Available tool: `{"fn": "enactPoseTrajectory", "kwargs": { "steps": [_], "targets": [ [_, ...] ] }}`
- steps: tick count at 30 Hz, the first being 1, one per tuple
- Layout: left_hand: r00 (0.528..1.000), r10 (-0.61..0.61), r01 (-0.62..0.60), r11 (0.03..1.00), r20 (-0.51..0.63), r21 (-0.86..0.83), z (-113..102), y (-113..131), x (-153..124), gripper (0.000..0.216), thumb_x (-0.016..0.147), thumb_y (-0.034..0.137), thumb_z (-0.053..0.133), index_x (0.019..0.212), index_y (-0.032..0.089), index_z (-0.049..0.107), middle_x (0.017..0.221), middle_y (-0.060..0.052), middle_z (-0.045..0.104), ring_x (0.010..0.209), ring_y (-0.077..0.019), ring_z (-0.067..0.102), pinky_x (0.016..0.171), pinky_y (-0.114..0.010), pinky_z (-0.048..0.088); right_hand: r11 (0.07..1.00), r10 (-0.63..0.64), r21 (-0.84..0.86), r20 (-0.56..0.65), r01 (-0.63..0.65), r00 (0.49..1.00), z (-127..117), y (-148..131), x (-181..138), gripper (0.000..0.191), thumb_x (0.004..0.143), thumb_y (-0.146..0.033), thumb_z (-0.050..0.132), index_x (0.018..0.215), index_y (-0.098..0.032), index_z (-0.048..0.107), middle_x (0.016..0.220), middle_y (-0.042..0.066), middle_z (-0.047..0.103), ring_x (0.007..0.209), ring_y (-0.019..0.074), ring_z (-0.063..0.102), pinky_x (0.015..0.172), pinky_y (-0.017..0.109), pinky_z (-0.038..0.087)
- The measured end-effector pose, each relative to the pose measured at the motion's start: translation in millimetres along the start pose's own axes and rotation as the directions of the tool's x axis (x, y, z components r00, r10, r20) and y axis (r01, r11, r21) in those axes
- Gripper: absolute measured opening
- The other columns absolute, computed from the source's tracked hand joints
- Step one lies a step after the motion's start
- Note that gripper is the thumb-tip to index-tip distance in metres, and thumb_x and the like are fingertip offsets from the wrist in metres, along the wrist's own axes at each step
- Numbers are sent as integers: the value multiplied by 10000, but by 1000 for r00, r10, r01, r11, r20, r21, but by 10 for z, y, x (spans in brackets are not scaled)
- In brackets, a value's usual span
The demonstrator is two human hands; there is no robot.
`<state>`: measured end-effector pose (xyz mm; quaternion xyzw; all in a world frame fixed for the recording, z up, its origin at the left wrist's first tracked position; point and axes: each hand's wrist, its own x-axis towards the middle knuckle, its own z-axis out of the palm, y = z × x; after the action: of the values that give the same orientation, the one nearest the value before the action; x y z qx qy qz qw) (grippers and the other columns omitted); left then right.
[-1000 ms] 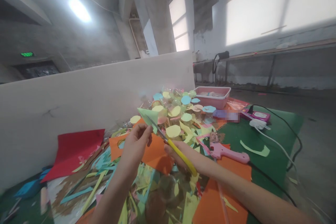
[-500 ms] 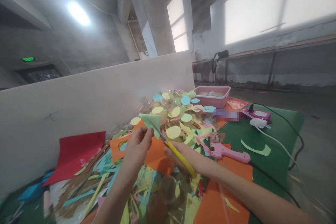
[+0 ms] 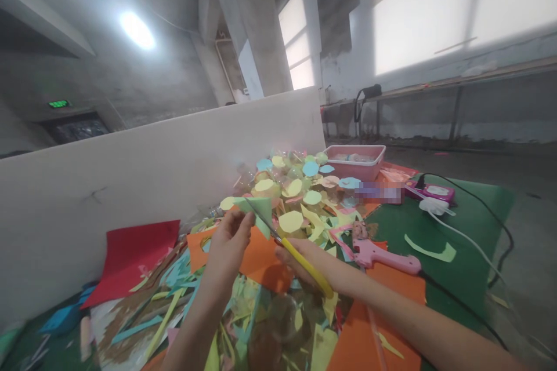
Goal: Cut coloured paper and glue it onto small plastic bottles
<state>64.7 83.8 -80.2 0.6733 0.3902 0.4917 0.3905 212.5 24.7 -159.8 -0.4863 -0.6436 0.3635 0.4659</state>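
My left hand (image 3: 228,246) pinches a light green piece of paper (image 3: 261,208) and holds it up over the table. My right hand (image 3: 304,261) grips yellow-handled scissors (image 3: 300,259), whose blades reach up into the green paper. Under both hands lies an orange sheet (image 3: 256,258) amid a heap of coloured paper scraps (image 3: 183,295). Beyond the paper sits a pile of clear balls with coloured paper discs (image 3: 296,185) on them.
A pink glue gun (image 3: 378,255) with a black cord lies on the green mat (image 3: 461,266) to the right. A pink tray (image 3: 354,161), a pink device (image 3: 430,191) and a white plug stand farther back. A white board (image 3: 130,179) walls the left; a red sheet (image 3: 134,255) leans there.
The green paper has turned and dropped slightly between my fingers as the scissors work through it. The view has shifted a little to the left; both hands stay in nearly the same place.
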Motion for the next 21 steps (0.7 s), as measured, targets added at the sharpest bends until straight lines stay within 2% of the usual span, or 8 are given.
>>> {"fn": "enactPoseTrajectory", "kwargs": {
  "steps": [6,12,17,18,21],
  "targets": [
    [996,-36,33,999,81,36,-8,33,-25,393,720,557,696,662,205,531,617,53,476,532,-93,400,503,-210,330,997,-50,-59,50,53,997,-47,-77,-41,380,940,-581,395,824,-219,398,733,-23,461,597,116,409,519,242,360],
    [994,-28,21,997,106,68,-5,35,-37,374,740,565,669,684,211,564,597,52,465,535,-106,404,507,-226,306,995,99,33,-7,-98,995,-6,-55,-18,430,907,-595,454,720,-213,398,607,-50,409,499,91,343,441,223,283],
    [992,-24,12,995,122,98,23,41,-61,357,734,533,683,654,211,552,605,45,482,552,-113,413,529,-238,318,998,-68,9,36,68,997,-27,-111,-46,383,933,-550,426,746,-216,407,658,-43,422,540,97,363,478,221,317],
    [991,-23,10,995,129,104,31,41,-65,355,735,527,683,649,211,548,607,44,485,557,-114,414,533,-240,320,998,-54,16,26,53,998,-28,-126,-48,390,926,-559,433,743,-215,412,659,-43,426,536,96,363,478,222,321],
    [990,-23,6,993,141,119,38,41,-65,346,740,527,676,663,210,558,612,39,487,569,-120,414,539,-246,319,991,95,91,-6,-94,995,-25,-181,-55,466,887,-630,447,686,-211,421,588,-42,438,474,91,380,440,227,317]
  ]
}}
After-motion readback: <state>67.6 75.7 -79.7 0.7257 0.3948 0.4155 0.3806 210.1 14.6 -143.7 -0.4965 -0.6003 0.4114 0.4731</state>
